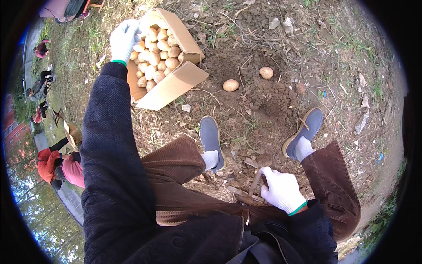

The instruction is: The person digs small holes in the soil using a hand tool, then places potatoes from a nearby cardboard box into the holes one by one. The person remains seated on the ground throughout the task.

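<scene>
My left hand (125,40), in a white knit glove with a green cuff, grips the left edge of an open cardboard box (176,86). Inside the box lies a heap of potatoes (154,57), and its near flap is folded outward. Two single potatoes rest on loose dark soil to the right of the box: one potato (230,85) nearer me, another potato (266,72) farther off. Between my thighs my right hand (284,190), gloved the same way, is curled around a bar of a wooden frame (252,194), which looks like a low stool and is partly hidden.
My two grey slip-on shoes (210,138) stand apart on the ground, with a dug hollow (272,105) between and beyond them. Dry stems, leaves and scraps of plastic (362,122) litter the soil. People (71,168) sit or bend at the far left, near another cardboard box (73,133).
</scene>
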### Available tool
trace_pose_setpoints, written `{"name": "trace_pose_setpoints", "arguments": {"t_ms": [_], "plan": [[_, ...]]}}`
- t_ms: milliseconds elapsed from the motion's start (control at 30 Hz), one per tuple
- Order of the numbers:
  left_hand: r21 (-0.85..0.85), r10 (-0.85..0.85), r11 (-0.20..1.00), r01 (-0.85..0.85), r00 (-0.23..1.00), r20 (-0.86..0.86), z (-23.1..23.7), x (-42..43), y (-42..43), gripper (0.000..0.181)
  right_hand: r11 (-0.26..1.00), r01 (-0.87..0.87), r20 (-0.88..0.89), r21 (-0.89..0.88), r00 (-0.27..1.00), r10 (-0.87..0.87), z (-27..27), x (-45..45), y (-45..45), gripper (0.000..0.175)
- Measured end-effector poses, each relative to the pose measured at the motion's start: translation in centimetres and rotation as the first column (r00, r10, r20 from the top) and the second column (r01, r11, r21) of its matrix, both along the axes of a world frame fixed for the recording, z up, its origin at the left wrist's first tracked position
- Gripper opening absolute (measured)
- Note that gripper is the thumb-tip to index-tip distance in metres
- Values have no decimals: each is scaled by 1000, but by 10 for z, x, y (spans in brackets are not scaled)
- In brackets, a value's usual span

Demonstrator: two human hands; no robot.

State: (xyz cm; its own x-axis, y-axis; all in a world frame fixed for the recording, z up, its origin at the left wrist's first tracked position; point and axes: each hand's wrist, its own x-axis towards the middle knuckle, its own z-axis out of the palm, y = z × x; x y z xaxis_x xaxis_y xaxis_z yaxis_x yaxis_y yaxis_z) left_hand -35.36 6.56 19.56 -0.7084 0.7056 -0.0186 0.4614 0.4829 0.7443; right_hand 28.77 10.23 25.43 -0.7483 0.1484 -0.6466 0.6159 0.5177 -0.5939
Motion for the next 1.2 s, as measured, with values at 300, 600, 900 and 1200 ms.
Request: {"name": "trace_pose_setpoints", "arguments": {"t_ms": [300, 600, 900, 1200], "plan": [[-431, 80, 896, -103, 994, -71, -71, -15, -120, 30, 1000, -7, 42, 27, 999, 6, -5, -17, -1, 44], [-81, 199, 970, -230, 937, -287, -133, -76, -112, 39, 1000, -14, 124, -12, 992, 15, -13, -22, -2, 47], [-100, 317, 930, -353, 911, -265, -152, -92, -149, 41, 1000, -16, 118, -9, 993, 17, -16, -24, -1, 49], [-468, 122, 875, -124, 992, -36, -124, -51, -147, 28, 1000, -5, 103, 6, 995, 4, -11, -31, 0, 46]]}}
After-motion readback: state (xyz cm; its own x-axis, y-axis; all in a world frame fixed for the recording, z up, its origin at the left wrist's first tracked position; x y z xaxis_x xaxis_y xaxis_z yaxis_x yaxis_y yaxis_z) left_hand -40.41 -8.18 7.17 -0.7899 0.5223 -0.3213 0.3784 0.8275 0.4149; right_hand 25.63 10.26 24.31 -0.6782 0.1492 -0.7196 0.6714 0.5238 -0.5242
